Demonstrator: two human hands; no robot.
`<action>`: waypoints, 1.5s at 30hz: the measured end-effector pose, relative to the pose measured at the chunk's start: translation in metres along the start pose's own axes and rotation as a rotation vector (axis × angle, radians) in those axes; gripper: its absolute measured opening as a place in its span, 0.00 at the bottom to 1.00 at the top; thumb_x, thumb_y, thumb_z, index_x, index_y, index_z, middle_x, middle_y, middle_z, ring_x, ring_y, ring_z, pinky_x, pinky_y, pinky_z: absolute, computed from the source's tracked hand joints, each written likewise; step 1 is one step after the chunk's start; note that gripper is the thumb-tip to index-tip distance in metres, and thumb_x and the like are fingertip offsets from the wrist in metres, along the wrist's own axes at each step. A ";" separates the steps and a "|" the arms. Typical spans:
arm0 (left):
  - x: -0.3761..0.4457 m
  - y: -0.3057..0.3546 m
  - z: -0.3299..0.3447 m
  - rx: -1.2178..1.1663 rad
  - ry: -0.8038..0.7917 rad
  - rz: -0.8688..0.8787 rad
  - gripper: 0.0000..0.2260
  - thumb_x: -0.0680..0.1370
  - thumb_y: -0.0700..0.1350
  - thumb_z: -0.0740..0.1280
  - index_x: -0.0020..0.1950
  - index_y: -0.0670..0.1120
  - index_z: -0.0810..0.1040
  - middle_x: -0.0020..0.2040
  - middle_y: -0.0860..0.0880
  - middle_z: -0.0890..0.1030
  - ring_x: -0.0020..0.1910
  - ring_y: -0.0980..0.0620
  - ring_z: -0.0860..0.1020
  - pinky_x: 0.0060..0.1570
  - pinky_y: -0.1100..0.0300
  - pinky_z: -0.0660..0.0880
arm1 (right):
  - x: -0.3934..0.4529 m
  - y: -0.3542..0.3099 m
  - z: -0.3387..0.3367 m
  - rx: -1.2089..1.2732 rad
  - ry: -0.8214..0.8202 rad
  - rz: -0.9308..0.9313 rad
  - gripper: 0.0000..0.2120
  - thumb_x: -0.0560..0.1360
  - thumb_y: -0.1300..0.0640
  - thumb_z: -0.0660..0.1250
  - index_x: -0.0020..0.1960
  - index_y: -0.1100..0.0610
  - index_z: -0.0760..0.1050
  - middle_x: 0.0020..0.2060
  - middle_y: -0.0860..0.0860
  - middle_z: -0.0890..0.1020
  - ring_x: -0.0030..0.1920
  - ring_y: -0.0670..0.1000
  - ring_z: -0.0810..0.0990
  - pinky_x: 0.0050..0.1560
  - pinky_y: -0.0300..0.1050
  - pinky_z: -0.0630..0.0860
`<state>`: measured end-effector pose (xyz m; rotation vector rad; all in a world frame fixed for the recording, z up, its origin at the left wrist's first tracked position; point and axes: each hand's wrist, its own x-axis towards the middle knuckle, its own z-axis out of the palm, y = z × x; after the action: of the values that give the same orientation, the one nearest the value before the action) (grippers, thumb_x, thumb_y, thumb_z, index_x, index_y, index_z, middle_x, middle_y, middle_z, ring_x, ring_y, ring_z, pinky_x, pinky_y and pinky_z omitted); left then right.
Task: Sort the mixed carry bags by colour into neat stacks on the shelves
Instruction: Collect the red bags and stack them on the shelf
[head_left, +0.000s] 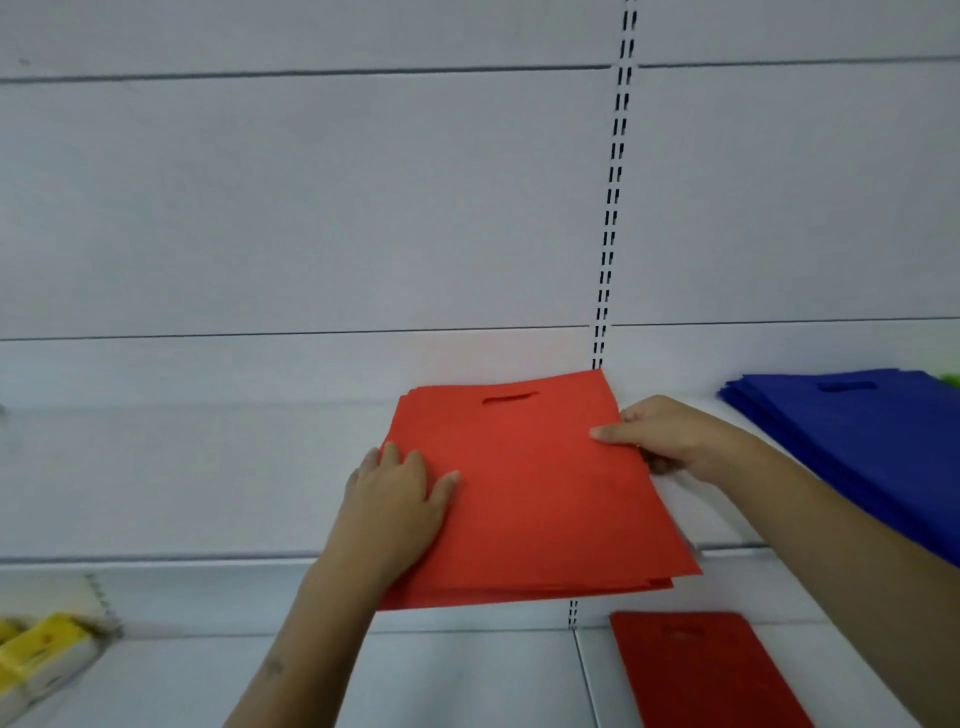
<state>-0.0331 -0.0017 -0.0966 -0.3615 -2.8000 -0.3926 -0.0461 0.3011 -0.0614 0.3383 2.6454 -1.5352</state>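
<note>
Red bags (524, 493), a whole flat stack of them, sit on the upper white shelf (156, 467) right in the middle, handle cut-out pointing toward the back wall. The near edge of the stack hangs a bit over the front lip of the shelf, and you can see the layers aren't perfectly lined up at that front corner.

The left hand (397, 499) lies flat on the left side of the top bag, fingers spread and pressing down. The right hand (660, 436) has the right edge of the stack, thumb on top and fingers curled under the side, so it's pinching the bags there.

Off to the right on the same shelf is a stack of blue bags (852, 431), well apart from the red ones, fanned slightly at its left edge. Something green (951, 379) peeks out at the far right border, too little showing to say what it is.

Down on the lower shelf (467, 675) there's another dark red bag (701, 670) lying flat below and to the right. At the far left of that shelf sits some yellow packaged stuff (41, 654), blurry.
</note>
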 end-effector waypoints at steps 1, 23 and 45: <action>0.001 -0.006 0.000 0.021 -0.015 -0.007 0.21 0.79 0.62 0.52 0.47 0.46 0.72 0.53 0.43 0.76 0.60 0.42 0.71 0.62 0.49 0.66 | -0.003 -0.002 0.002 0.065 -0.015 0.017 0.12 0.71 0.50 0.74 0.46 0.57 0.78 0.33 0.54 0.79 0.31 0.51 0.74 0.35 0.41 0.68; 0.052 0.022 -0.024 -0.693 -0.067 -0.084 0.15 0.73 0.52 0.71 0.55 0.45 0.77 0.51 0.45 0.82 0.48 0.47 0.81 0.51 0.46 0.78 | -0.044 0.007 0.000 0.459 0.115 -0.289 0.10 0.77 0.62 0.67 0.57 0.57 0.79 0.47 0.53 0.86 0.45 0.51 0.85 0.41 0.41 0.81; -0.192 0.214 0.038 -0.729 0.315 0.125 0.03 0.81 0.44 0.61 0.48 0.50 0.73 0.36 0.58 0.78 0.37 0.67 0.76 0.34 0.71 0.67 | -0.286 0.195 -0.095 0.019 0.374 -0.332 0.14 0.80 0.57 0.63 0.64 0.48 0.75 0.52 0.43 0.83 0.51 0.41 0.82 0.54 0.47 0.79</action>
<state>0.1955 0.1696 -0.1434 -0.5593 -2.2271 -1.3110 0.2806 0.4313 -0.1322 0.2113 3.1072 -1.7372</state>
